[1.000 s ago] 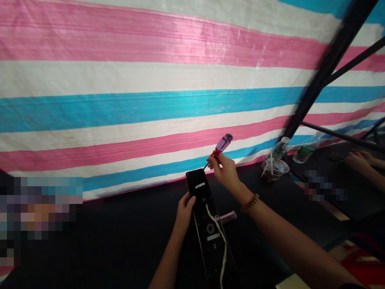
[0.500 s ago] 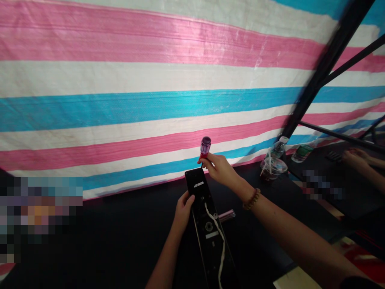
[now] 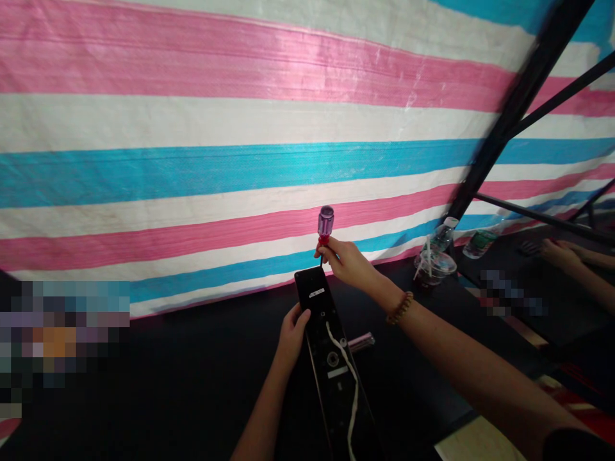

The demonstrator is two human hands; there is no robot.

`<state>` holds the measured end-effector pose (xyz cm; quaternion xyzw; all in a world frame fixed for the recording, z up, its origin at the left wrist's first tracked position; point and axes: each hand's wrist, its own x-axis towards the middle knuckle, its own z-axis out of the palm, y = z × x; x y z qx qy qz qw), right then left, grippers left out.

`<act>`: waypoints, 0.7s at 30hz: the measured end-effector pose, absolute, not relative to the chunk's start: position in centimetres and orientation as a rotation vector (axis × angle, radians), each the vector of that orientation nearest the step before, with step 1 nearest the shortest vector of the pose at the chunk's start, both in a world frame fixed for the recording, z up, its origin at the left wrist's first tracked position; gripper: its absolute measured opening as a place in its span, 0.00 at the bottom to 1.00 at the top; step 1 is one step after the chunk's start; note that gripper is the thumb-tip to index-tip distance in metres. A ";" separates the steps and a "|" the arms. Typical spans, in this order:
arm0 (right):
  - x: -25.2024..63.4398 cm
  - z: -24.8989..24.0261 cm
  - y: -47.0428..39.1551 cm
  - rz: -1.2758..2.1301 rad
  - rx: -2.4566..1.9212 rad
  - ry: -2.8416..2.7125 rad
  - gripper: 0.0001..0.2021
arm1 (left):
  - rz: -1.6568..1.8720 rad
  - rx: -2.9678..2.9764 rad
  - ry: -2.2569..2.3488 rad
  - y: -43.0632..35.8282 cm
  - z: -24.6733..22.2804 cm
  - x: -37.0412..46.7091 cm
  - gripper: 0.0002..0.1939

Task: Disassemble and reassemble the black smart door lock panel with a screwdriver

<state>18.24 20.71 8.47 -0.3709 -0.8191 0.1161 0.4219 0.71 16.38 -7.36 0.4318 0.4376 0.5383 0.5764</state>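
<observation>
A screwdriver [image 3: 325, 221] with a clear purple and red handle stands nearly upright in my right hand [image 3: 348, 262], pinched by the fingers. Its shaft points down at the far end of a long black panel [image 3: 319, 304]; whether the tip touches is too small to tell. My left hand [image 3: 292, 328] grips the panel's left edge, thumb on top. A white cable [image 3: 354, 384] runs along the panel toward me from a small hole. A second clear, pinkish handle [image 3: 361, 342] lies against the panel's right side.
The panel is over a black table [image 3: 216, 371]. A lidded plastic cup [image 3: 435, 266] and a clear bottle [image 3: 442, 235] stand to the right, with another bottle [image 3: 479, 243] beyond. Another person's hands [image 3: 560, 253] are at the far right. A striped tarp [image 3: 240, 173] hangs behind.
My right hand and the screwdriver have risen slightly, and more of the shaft shows. My left hand and the panel hold almost the same place.
</observation>
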 end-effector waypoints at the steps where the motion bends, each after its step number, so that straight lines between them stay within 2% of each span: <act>1: 18.2 8.5 20.6 0.274 -0.929 -2.078 0.09 | 1.260 1.015 1.026 16.4 -7.3 0.7 0.30; 7: 18.2 8.7 19.7 0.206 -0.976 -2.206 0.09 | 1.280 1.061 1.018 16.3 -7.3 0.9 0.26; 12: 18.3 8.6 20.4 0.391 -0.965 -1.975 0.07 | 1.298 1.065 1.000 16.0 -7.1 1.1 0.23; 17: 18.8 7.1 21.3 0.587 -0.932 -1.735 0.10 | 1.321 1.081 0.964 15.7 -7.2 1.4 0.21; 21: 18.8 5.5 21.5 0.566 -0.941 -1.567 0.13 | 1.348 1.092 0.985 15.6 -7.6 1.4 0.18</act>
